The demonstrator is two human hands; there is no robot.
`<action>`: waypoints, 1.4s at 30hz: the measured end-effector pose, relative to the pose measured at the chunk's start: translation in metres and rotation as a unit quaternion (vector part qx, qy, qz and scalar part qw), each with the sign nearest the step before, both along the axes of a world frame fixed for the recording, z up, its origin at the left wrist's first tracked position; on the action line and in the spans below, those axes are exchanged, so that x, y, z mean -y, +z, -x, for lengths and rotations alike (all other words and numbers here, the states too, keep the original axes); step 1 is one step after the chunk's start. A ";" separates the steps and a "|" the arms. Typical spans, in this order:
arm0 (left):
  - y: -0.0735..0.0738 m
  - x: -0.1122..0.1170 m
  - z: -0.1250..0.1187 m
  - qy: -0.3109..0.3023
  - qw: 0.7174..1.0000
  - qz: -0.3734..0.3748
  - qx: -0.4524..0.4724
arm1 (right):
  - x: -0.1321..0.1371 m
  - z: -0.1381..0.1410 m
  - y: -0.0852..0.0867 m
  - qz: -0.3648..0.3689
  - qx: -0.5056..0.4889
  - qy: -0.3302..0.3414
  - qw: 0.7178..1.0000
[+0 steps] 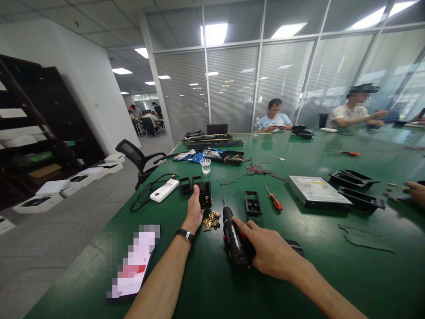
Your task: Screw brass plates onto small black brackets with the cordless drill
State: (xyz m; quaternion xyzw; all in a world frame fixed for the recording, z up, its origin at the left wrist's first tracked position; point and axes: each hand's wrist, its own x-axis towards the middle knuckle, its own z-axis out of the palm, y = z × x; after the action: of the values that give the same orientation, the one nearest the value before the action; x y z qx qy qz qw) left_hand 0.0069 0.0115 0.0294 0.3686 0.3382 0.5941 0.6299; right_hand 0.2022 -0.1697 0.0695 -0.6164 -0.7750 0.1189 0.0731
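My left hand (pixel 195 208) is closed round a small black plastic housing (pixel 206 193), thumb along its side, with brass bits showing inside. My right hand (pixel 265 243) grips a black cordless screwdriver (pixel 234 239), its index finger stretched along the body and its bit pointing away from me. Between the hands lies a heap of small brass parts (pixel 211 220) on the green table (pixel 199 283). Just beyond the screwdriver's tip, to the right, sits a black plastic frame (pixel 253 203). More small black frames (pixel 186 186) stand behind my left hand.
A red-handled screwdriver (pixel 275 201), a silver drive unit (pixel 317 189) and black trays (pixel 360 199) lie to the right. A phone (pixel 136 266), white power strip (pixel 164 190) and plastic cup (pixel 205 166) are at left. Another person's hand (pixel 416 192) reaches in at the right edge.
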 end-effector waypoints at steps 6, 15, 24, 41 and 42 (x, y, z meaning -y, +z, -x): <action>-0.006 -0.002 0.000 0.008 0.999 -0.037 0.011 | 0.002 -0.004 0.002 -0.006 -0.015 0.018 1.000; -0.005 -0.006 0.005 -0.020 0.997 -0.008 0.073 | -0.019 0.000 0.047 -0.067 -0.067 0.015 0.995; -0.008 -0.005 0.001 -0.023 0.997 -0.040 0.060 | -0.093 0.073 0.047 -0.097 0.060 -0.033 0.993; -0.017 -0.011 0.002 0.013 0.992 -0.124 -0.037 | -0.126 0.078 0.030 -0.078 0.086 -0.049 0.992; -0.017 -0.011 0.001 0.011 0.992 -0.123 -0.037 | -0.127 0.079 0.029 -0.076 0.091 -0.048 0.992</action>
State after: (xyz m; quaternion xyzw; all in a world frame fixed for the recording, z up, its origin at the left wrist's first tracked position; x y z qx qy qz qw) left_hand 0.0058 0.0224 0.0122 0.4612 0.2900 0.6236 0.5606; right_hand 0.1236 -0.0426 0.0988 -0.6541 -0.7544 -0.0011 0.0547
